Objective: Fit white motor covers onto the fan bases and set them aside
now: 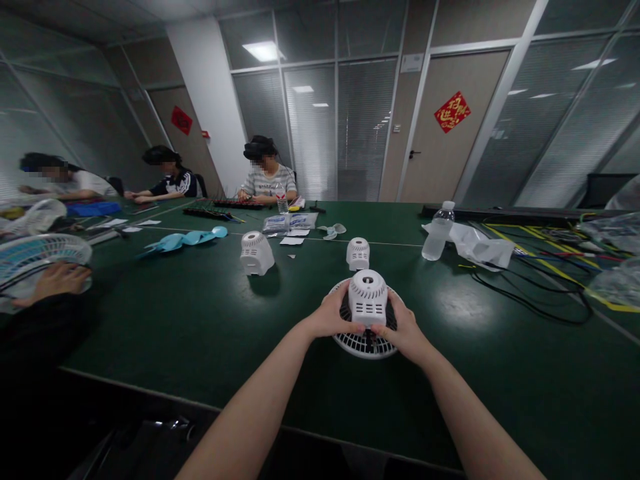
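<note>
One white housing (368, 299) is held in the closed grip of left hand (332, 315) and right hand (407, 328), over a round fan grille (373, 354) on the green surface (175, 307). Another housing (359, 253) stands just beyond at twelve o'clock, a third housing (257, 253) at ten.

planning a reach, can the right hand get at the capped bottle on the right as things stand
Probably yes: only green tabletop shows between the right hand and the capped bottle, though that hand would likely have to release the white vented housing first.
</note>
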A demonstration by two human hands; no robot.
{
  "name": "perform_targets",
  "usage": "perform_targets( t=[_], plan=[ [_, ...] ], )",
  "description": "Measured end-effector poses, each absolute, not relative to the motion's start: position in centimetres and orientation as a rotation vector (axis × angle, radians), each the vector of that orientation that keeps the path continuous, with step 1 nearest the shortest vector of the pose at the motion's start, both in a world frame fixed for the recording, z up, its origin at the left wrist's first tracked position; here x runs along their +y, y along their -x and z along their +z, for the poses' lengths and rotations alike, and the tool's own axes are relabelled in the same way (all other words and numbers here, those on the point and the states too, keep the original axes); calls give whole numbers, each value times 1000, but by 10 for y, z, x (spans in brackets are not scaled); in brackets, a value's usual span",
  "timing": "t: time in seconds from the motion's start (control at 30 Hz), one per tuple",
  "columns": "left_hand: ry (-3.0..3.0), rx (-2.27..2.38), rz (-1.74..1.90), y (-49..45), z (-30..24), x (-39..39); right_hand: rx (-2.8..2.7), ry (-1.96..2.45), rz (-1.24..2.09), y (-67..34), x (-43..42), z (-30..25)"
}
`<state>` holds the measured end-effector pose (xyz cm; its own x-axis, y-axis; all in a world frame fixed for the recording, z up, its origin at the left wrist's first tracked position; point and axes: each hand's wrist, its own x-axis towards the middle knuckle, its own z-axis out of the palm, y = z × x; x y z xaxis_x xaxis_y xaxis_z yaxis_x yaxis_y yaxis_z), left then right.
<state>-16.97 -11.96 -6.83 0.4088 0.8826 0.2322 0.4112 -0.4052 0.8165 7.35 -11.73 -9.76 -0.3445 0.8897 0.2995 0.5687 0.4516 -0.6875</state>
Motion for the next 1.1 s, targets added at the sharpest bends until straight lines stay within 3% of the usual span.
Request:
perform_targets(
  t=[0.73, 1.1],
  plan=[
    [-1967, 1130, 868, 170, -53, -126, -2018, 1179, 681, -75, -121, -96],
    [-2036, 1185, 881, 165, -64, -124, -2014, 1250, 557, -74, -116, -114]
  ],
)
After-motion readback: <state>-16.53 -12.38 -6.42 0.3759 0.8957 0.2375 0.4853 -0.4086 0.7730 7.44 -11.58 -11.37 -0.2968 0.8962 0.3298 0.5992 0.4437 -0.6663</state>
